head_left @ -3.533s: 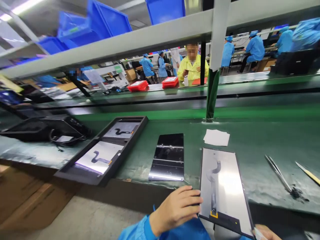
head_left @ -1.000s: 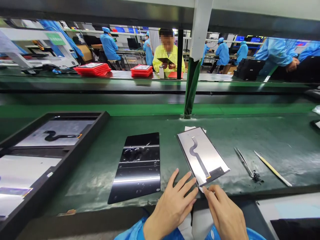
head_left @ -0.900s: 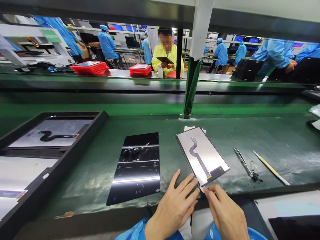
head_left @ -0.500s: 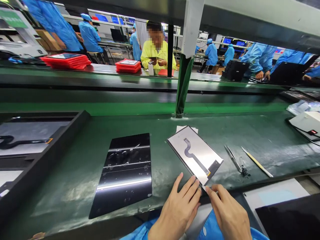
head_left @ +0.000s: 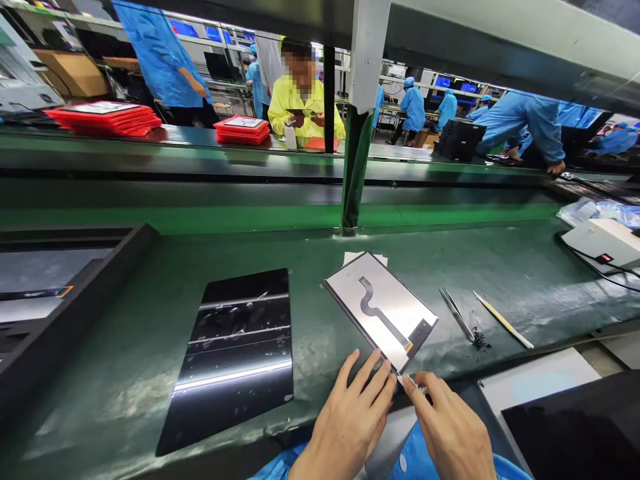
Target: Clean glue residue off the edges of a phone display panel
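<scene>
A display panel [head_left: 385, 293], silver back upward with a dark ribbon cable [head_left: 373, 308] across it, lies aslant on the green bench, its near corner at the front edge. My left hand [head_left: 347, 407] rests with fingers stretched out, fingertips on the panel's lower left edge. At that near corner, my right hand [head_left: 445, 420] is closed in a pinch on a small, pale, thin piece, mostly hidden by the fingers. To the left lies a glossy black glass sheet [head_left: 235, 360] with smudges. Tweezers [head_left: 456, 313] and a yellow-handled, pointed tool [head_left: 503, 320] lie to the right.
Dark scraps [head_left: 481, 340] lie by the tweezers. A black tray [head_left: 95, 287] with panels stands at left, a white box [head_left: 605, 245] with a cable at right. A post [head_left: 354, 167] rises behind the panel. Across the bench are red stacks [head_left: 243, 131] and co-workers.
My view has turned slightly right, so the bench things appear further left. Both hands keep nearly the same pose at the panel's corner. Across the bench, a blue-sleeved person now leans over with an arm extended.
</scene>
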The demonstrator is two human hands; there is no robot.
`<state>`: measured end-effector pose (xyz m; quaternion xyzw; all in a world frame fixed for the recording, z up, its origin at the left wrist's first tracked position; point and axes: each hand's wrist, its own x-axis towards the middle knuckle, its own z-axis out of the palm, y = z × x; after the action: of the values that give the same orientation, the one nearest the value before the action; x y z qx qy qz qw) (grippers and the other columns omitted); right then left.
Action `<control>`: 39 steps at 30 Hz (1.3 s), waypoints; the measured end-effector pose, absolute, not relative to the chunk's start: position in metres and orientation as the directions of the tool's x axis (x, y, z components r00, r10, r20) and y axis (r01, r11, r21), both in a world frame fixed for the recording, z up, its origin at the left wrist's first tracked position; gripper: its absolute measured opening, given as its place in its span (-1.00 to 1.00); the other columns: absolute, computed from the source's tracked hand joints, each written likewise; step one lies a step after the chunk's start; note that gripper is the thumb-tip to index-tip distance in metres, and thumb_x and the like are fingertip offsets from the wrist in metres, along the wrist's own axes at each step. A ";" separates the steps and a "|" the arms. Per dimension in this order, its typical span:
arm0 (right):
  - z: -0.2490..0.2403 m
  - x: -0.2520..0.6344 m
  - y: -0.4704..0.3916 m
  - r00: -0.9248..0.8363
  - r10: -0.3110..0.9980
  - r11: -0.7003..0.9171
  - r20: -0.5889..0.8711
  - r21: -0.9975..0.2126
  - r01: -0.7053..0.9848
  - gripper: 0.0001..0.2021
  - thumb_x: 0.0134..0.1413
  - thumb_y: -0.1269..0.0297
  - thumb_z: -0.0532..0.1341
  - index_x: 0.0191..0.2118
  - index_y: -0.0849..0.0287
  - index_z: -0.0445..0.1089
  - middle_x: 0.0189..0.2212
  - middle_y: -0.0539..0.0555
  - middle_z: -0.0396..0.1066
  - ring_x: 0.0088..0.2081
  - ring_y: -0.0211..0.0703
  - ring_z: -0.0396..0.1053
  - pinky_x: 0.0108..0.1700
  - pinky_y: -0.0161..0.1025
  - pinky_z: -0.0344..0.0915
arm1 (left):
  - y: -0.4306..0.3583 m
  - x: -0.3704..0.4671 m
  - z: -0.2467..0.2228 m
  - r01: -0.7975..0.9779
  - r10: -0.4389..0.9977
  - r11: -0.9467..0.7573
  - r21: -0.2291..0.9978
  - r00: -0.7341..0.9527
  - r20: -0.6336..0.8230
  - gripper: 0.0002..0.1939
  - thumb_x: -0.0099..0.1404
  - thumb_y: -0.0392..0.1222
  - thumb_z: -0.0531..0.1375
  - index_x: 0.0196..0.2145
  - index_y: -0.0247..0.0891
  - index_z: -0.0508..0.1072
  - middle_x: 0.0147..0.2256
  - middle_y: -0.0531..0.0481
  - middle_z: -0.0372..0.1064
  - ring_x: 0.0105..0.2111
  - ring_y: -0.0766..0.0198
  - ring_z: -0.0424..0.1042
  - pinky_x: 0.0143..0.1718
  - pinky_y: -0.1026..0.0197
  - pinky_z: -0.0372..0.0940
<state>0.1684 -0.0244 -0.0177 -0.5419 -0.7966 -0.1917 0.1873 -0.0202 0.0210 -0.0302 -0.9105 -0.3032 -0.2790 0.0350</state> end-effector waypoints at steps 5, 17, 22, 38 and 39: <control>-0.013 0.171 -0.024 -0.328 0.807 0.338 0.491 0.071 0.938 -0.56 0.46 0.40 -0.19 -0.10 0.16 0.45 -0.34 0.06 0.49 -0.44 -0.26 0.40 -0.40 -0.31 0.20 | 0.020 -0.018 -0.038 0.578 0.527 -0.812 0.087 0.659 0.537 -0.69 0.43 -0.38 0.02 0.05 -0.36 0.44 0.08 -0.12 0.45 0.16 0.03 0.36 0.22 -0.13 0.13; -0.016 0.170 -0.024 -0.345 0.812 0.347 0.471 0.087 0.934 -0.59 0.42 0.46 -0.15 -0.06 0.18 0.46 -0.31 0.09 0.50 -0.43 -0.25 0.40 -0.40 -0.30 0.22 | 0.022 -0.019 -0.042 0.587 0.499 -0.809 0.029 0.660 0.562 -0.72 0.50 -0.21 0.03 0.02 -0.31 0.45 0.06 -0.08 0.45 0.16 0.07 0.34 0.33 -0.12 -0.16; -0.015 0.171 -0.025 -0.351 0.813 0.343 0.464 0.104 0.933 -0.56 0.44 0.43 -0.19 -0.07 0.17 0.45 -0.31 0.09 0.49 -0.45 -0.25 0.37 -0.39 -0.28 0.19 | 0.021 -0.019 -0.043 0.590 0.507 -0.806 0.044 0.651 0.566 -0.74 0.49 -0.22 0.04 0.01 -0.30 0.46 0.05 -0.07 0.46 0.16 0.07 0.33 0.34 -0.15 -0.19; -0.016 0.163 -0.027 -0.314 0.822 0.313 0.474 0.083 0.946 -0.60 0.40 0.52 -0.14 -0.05 0.21 0.45 -0.31 0.11 0.49 -0.39 -0.26 0.43 -0.41 -0.33 0.24 | 0.026 -0.020 -0.037 0.508 0.462 -0.860 0.048 0.735 0.496 -0.69 0.40 -0.29 0.11 0.06 -0.42 0.39 0.04 -0.18 0.44 0.19 -0.03 0.33 0.32 -0.08 0.03; -0.016 0.164 -0.026 -0.321 0.823 0.316 0.469 0.091 0.944 -0.60 0.40 0.51 -0.14 -0.05 0.20 0.44 -0.31 0.11 0.49 -0.40 -0.25 0.42 -0.42 -0.33 0.23 | 0.027 -0.021 -0.036 0.497 0.455 -0.867 0.043 0.754 0.473 -0.67 0.39 -0.29 0.11 0.08 -0.42 0.38 0.05 -0.19 0.43 0.21 -0.02 0.31 0.33 -0.07 0.01</control>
<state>0.1637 -0.0264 -0.0161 -0.5572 -0.7930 -0.1775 0.1708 -0.0212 0.0272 -0.0364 -0.9355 -0.2545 -0.2412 0.0429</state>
